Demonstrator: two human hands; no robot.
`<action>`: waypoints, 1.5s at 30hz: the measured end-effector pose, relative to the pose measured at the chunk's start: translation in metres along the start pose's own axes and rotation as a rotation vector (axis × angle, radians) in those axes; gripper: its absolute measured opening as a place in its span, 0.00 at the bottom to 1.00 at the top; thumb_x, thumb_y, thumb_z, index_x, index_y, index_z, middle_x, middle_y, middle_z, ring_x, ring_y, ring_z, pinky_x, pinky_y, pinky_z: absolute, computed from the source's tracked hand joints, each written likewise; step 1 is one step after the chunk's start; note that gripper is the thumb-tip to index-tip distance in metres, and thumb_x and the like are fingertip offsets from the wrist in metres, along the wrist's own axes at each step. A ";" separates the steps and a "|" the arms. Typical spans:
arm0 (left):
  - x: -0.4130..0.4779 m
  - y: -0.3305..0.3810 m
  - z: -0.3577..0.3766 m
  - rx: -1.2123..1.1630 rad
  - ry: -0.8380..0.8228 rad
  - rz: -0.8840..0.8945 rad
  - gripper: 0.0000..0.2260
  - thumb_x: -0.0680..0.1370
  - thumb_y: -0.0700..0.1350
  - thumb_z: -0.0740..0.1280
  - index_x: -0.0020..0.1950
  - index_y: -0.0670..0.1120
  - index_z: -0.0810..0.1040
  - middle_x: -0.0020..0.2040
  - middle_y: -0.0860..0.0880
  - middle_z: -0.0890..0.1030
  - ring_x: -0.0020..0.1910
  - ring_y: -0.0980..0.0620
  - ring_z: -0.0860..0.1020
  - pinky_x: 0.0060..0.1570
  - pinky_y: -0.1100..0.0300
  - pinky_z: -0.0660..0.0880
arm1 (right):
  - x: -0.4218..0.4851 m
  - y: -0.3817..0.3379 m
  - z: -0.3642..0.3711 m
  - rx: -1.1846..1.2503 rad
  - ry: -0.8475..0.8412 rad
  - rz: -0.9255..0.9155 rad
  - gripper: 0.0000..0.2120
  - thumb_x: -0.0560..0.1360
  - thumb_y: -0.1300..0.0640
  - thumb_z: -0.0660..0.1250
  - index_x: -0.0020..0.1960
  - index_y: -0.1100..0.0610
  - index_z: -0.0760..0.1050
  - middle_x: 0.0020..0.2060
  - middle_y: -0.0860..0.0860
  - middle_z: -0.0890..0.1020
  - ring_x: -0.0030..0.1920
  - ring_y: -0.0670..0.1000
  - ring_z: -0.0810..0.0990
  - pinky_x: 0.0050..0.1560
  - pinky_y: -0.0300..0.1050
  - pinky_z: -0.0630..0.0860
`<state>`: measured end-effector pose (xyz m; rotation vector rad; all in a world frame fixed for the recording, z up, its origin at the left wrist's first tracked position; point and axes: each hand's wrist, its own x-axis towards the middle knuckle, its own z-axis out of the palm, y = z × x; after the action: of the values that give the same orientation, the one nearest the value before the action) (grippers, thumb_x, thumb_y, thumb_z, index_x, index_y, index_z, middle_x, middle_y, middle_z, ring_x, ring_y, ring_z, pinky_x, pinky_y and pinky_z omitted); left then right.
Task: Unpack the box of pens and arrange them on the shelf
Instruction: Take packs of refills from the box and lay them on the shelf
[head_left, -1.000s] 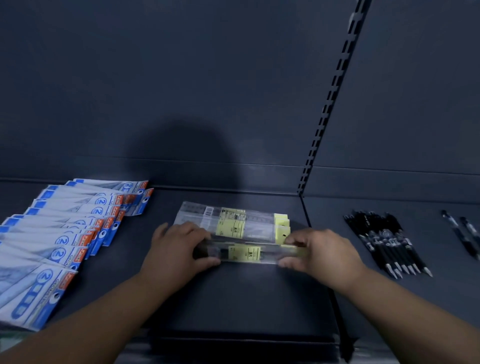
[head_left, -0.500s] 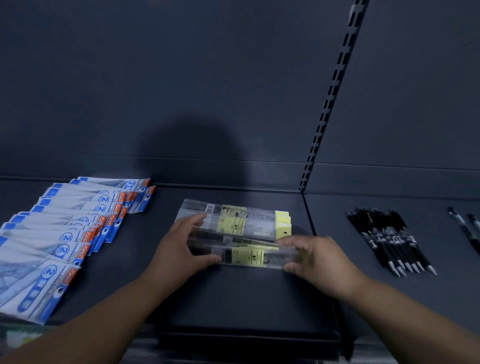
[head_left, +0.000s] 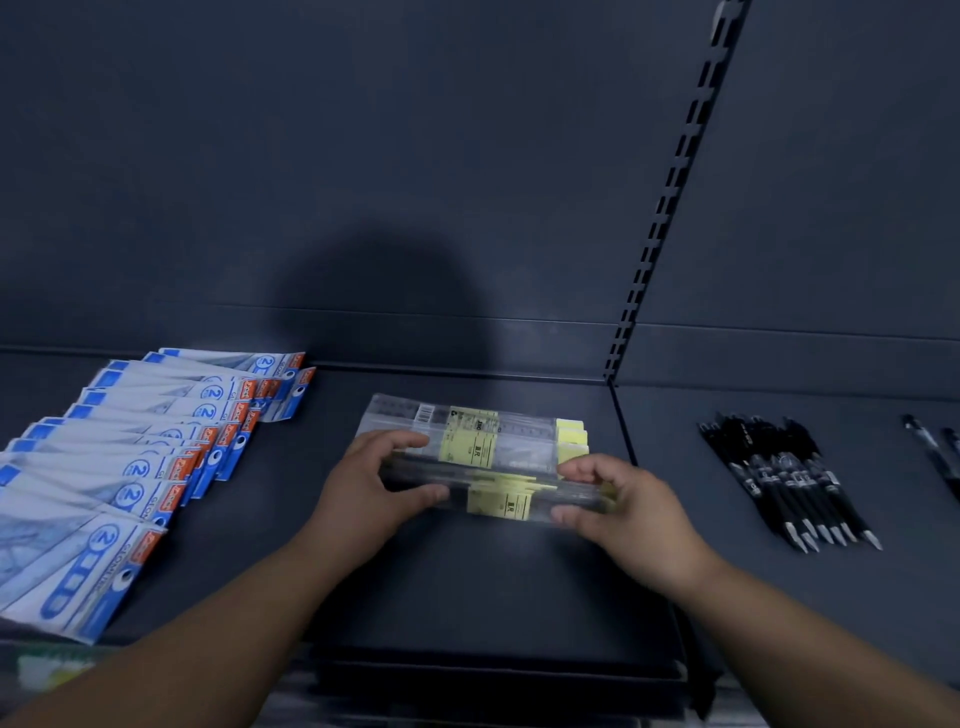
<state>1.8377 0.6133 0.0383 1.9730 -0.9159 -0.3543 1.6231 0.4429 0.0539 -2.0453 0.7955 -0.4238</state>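
We see the left hand (head_left: 374, 488) and right hand (head_left: 623, 512) gripping the ends of a clear plastic pen pack with yellow label (head_left: 498, 503). Within the last second it has shifted closer to the front of the matching stack (head_left: 467, 431), so placement seems nearly done.

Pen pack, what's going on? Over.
Left hand, right hand grip pack ends. More packs behind it on shelf. Blue packs, black pens off to sides.

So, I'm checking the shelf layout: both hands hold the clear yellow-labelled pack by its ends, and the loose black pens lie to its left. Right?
Not quite. The head view shows the black pens to the right of the clear pack; the left hand and right hand do hold its ends.
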 end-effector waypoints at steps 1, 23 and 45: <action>0.003 0.000 -0.001 0.006 -0.002 -0.012 0.21 0.64 0.49 0.79 0.51 0.64 0.76 0.54 0.62 0.73 0.52 0.68 0.73 0.45 0.80 0.66 | 0.003 0.000 0.001 0.019 0.024 0.000 0.15 0.66 0.57 0.79 0.46 0.44 0.78 0.44 0.41 0.81 0.44 0.33 0.77 0.44 0.20 0.66; 0.031 -0.011 0.019 0.817 -0.336 0.066 0.35 0.73 0.70 0.39 0.77 0.56 0.38 0.78 0.54 0.38 0.76 0.52 0.39 0.72 0.48 0.38 | 0.017 -0.003 0.047 -0.794 -0.165 0.005 0.43 0.67 0.24 0.34 0.76 0.43 0.34 0.76 0.43 0.35 0.76 0.48 0.33 0.73 0.51 0.33; 0.044 -0.005 0.011 0.732 -0.197 0.063 0.33 0.77 0.67 0.46 0.78 0.54 0.45 0.79 0.52 0.44 0.77 0.49 0.44 0.75 0.51 0.45 | 0.046 -0.009 0.047 -0.791 -0.193 0.058 0.41 0.71 0.25 0.43 0.77 0.43 0.35 0.76 0.45 0.34 0.75 0.50 0.31 0.72 0.53 0.30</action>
<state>1.8637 0.5761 0.0332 2.5900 -1.3679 -0.1873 1.6868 0.4442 0.0353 -2.7186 0.9967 0.1640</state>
